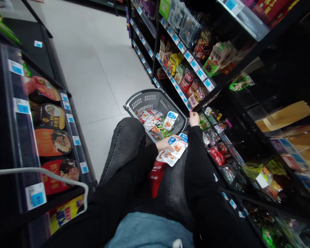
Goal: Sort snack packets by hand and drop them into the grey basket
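Note:
I am crouched in a shop aisle with my knees up. My left hand (166,142) is closed on a fan of several white snack packets with blue tops (175,148), held above my lap. My right hand (194,119) reaches out to the low shelf edge on the right, fingers curled near small packets there; whether it holds anything I cannot make out. Ahead on the floor stands a grey shopping basket (147,100) holding several more snack packets (155,122), one blue-topped packet (169,120) leaning at its right side.
Dark shelves with snack bags and blue price tags (193,63) line the right side. Instant noodle bowls (51,141) fill the left shelf. A red object (156,175) sits under my knee. A white cable (54,177) crosses the lower left. Pale tiled floor (93,62) stretches ahead.

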`<state>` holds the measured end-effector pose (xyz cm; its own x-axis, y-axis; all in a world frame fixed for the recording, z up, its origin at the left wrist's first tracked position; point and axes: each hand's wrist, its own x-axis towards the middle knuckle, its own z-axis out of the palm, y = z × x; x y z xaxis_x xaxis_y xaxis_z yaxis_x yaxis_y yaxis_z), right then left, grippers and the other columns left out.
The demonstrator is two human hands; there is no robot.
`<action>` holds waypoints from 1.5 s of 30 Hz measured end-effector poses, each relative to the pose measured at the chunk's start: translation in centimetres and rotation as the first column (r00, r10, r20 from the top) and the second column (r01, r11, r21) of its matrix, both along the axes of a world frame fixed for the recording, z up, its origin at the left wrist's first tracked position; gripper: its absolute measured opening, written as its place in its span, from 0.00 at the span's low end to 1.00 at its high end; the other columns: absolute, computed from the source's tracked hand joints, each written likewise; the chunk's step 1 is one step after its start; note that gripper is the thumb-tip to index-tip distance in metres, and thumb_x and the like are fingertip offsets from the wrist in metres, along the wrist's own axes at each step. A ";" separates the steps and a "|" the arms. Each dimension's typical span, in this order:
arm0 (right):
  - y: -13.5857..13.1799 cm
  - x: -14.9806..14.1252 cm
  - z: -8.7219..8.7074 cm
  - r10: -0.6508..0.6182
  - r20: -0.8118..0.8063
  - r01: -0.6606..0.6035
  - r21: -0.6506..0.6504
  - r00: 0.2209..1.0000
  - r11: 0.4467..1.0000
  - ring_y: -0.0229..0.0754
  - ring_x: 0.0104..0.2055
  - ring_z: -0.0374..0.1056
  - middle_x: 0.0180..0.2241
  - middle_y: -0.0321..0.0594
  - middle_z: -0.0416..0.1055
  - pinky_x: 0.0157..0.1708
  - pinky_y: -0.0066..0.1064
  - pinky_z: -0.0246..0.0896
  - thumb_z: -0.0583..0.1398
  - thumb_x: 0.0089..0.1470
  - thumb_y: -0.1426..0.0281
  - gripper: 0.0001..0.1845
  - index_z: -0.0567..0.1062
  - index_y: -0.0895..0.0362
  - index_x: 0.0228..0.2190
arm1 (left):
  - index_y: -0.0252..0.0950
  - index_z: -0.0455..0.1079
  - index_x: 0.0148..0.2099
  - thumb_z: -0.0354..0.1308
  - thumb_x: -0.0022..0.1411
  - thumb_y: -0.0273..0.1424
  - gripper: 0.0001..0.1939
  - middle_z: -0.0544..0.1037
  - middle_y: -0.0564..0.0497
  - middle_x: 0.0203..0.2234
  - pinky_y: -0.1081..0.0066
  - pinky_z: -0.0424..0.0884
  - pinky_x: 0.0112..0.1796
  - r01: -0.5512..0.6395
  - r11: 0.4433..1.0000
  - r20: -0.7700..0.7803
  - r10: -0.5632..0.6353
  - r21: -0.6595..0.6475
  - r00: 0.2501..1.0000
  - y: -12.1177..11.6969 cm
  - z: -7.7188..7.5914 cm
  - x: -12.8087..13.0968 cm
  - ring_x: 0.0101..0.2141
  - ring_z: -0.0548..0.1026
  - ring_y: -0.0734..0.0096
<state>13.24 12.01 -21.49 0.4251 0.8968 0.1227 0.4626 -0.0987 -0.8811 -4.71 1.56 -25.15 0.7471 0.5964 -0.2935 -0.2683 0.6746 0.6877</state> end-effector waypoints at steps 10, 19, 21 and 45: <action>-9.3 -1.3 -1.5 -0.195 0.135 0.158 0.241 0.971 0.958 0.43 0.36 0.66 0.34 0.44 0.67 0.41 0.35 0.64 0.56 0.52 0.65 0.10 0.70 0.60 0.32 | 0.35 0.68 0.50 0.61 0.26 0.14 0.42 0.79 0.50 0.34 0.69 0.69 0.34 -0.128 0.992 -0.064 0.126 -0.024 0.990 0.4 -0.4 0.5 0.33 0.76 0.62; -10.4 -3.9 -1.2 0.006 -0.001 -0.006 -0.053 1.000 0.999 0.41 0.30 0.70 0.31 0.40 0.70 0.33 0.30 0.69 0.64 0.47 0.68 0.19 0.66 0.61 0.41 | 0.35 0.66 0.52 0.62 0.27 0.17 0.43 0.76 0.47 0.40 0.66 0.70 0.39 -0.566 0.823 -0.064 0.567 0.037 0.821 1.0 0.2 0.4 0.38 0.75 0.59; -10.5 -4.4 -0.8 0.053 0.048 -0.047 -0.126 0.997 0.991 0.41 0.28 0.70 0.28 0.36 0.70 0.32 0.29 0.68 0.65 0.45 0.70 0.19 0.68 0.60 0.39 | 0.36 0.65 0.54 0.62 0.28 0.18 0.44 0.76 0.47 0.41 0.65 0.70 0.39 -0.586 0.808 -0.042 0.588 0.063 0.807 1.0 0.2 0.5 0.38 0.75 0.59; -10.0 -2.3 -3.1 0.029 -0.045 -0.031 -0.040 0.999 0.999 0.43 0.34 0.70 0.33 0.39 0.72 0.41 0.32 0.65 0.54 0.50 0.71 0.19 0.74 0.60 0.44 | 0.39 0.51 0.65 0.67 0.25 0.18 0.61 0.72 0.40 0.51 0.58 0.69 0.46 -0.475 0.873 0.123 0.462 0.112 0.878 0.6 1.1 0.3 0.47 0.72 0.48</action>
